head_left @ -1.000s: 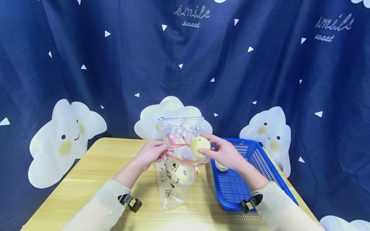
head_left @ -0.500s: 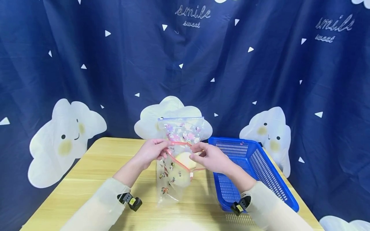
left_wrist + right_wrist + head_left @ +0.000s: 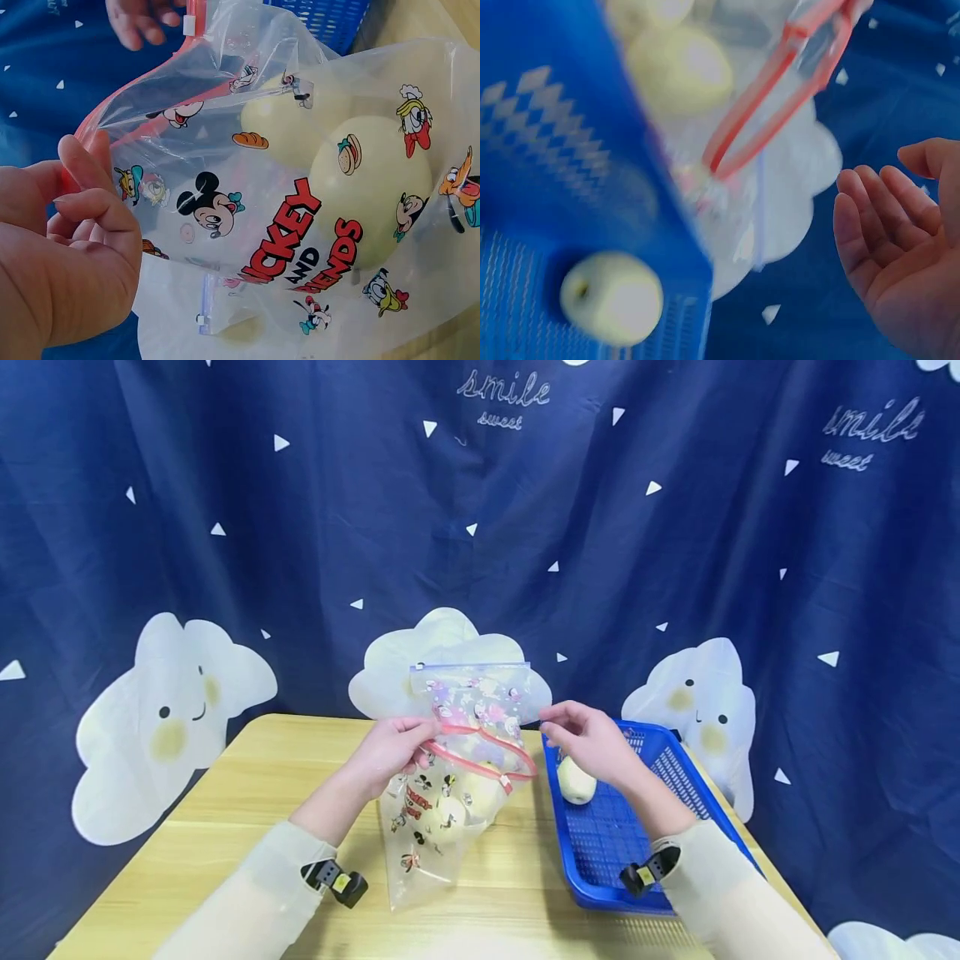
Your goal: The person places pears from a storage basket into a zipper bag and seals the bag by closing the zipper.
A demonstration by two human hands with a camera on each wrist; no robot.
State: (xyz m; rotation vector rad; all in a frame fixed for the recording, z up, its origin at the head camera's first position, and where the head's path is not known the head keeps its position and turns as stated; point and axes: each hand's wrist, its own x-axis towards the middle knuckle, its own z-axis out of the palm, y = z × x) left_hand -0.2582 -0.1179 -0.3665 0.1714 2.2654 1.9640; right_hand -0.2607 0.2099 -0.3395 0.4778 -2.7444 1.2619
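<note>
Pale fruit already sat inside the zip bag (image 3: 450, 793), pinched open by the left hand (image 3: 390, 752); beside it, one fruit (image 3: 576, 780) remained in the basket (image 3: 675, 793) under the relaxed, empty right hand (image 3: 592, 743).

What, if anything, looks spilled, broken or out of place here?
Nothing stands out. The left hand holds the printed zip bag open with pale fruit inside, one more fruit sits in the blue basket, and nothing is spilled.

Bright, even light; right-wrist view seemingly motion-blurred
</note>
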